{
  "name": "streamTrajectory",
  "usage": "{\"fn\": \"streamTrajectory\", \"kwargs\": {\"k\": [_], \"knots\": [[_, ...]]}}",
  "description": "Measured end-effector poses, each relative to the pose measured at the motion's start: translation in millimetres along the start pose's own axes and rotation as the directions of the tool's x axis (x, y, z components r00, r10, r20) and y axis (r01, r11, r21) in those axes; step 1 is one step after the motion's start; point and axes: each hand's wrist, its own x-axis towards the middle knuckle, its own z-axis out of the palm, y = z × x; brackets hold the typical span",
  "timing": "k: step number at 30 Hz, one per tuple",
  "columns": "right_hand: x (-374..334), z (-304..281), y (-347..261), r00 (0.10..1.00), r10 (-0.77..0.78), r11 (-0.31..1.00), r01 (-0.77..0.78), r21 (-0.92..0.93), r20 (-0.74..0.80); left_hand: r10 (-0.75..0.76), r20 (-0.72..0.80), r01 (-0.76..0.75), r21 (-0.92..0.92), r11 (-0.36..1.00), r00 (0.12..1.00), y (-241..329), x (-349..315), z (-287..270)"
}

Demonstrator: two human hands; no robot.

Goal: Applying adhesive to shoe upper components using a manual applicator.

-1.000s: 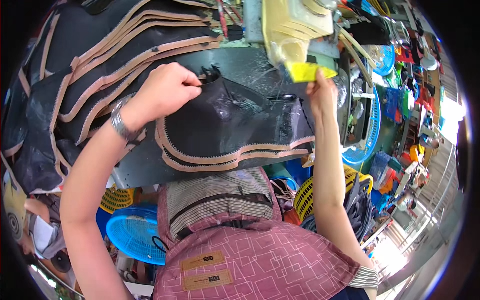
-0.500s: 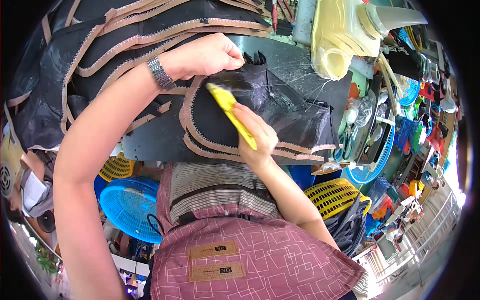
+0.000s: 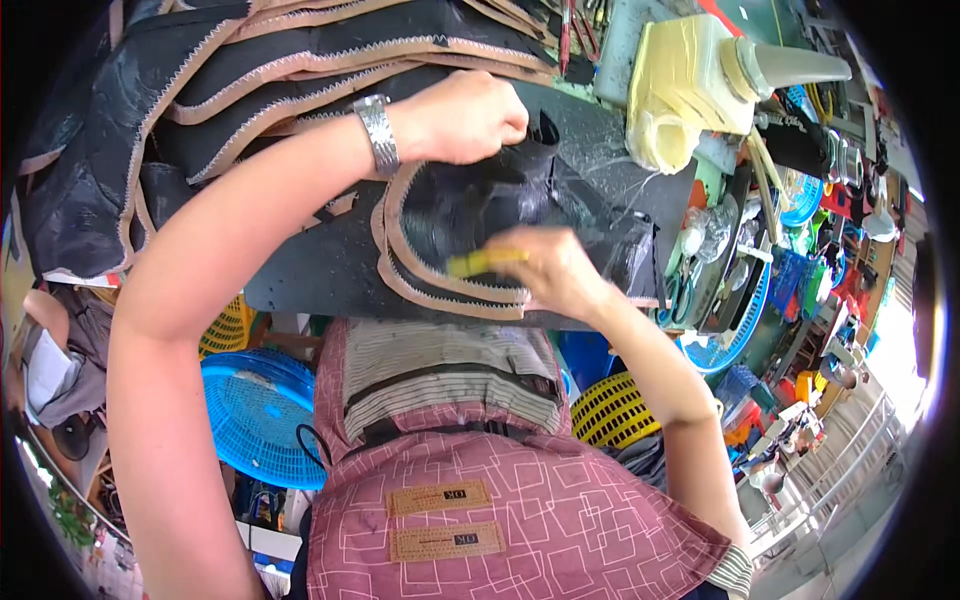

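Note:
A black shoe upper piece (image 3: 470,205) with a tan, zigzag-stitched edge lies on the dark work board (image 3: 300,270), its surface shiny and wet-looking. At its far edge my left hand (image 3: 465,118) is closed, pinching the material. My right hand (image 3: 562,268) grips a flat yellow brush (image 3: 487,262), blurred by motion, over the near part of the piece close to the tan edge. Another tan-edged piece shows just beneath this one. Beyond them, to the right, stands a cloudy yellowish glue bottle (image 3: 685,75) with a long spout.
More black tan-edged pieces (image 3: 330,70) lie layered at the far left. Scissors (image 3: 682,297) and a blue basket (image 3: 730,345) sit to the right. Below the board are a round blue basket (image 3: 260,415) and a yellow basket (image 3: 612,412). Red-handled tools (image 3: 567,35) lie at the back.
My right hand has swept the yellow brush toward me and to the right, turning it nearly level. My left hand has shifted slightly right, still on the far edge.

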Motion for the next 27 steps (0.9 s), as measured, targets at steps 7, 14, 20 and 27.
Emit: {"fn": "streamTrajectory", "kwargs": {"k": [7, 14, 20, 27], "knots": [[-37.5, -16.4, 9.5, 0.945, -0.168, 0.978, 0.125, -0.165, -0.282, 0.013, -0.026, -0.011, 0.075, 0.997, 1.0, -1.2, -2.4, 7.5], [-27.3, 2.2, 6.0, 0.928, -0.005, 1.0, 0.011, 0.014, -0.372, 0.017, -0.166, 0.024, 0.239, 0.971, 0.986, 17.1, -13.7, 15.0], [-60.2, -9.0, -18.4, 0.994, 0.019, 0.951, 0.017, 0.308, -0.112, 0.197, -0.473, -0.018, 0.355, 0.935, 0.859, 92.3, -85.3, -9.0], [-144.2, -44.0, 5.5, 0.731, 0.54, 0.773, -0.236, 0.589, -0.416, -0.279, -0.819, 0.768, 0.271, 0.58, 0.501, 89.0, -322.4, -125.0]]}}
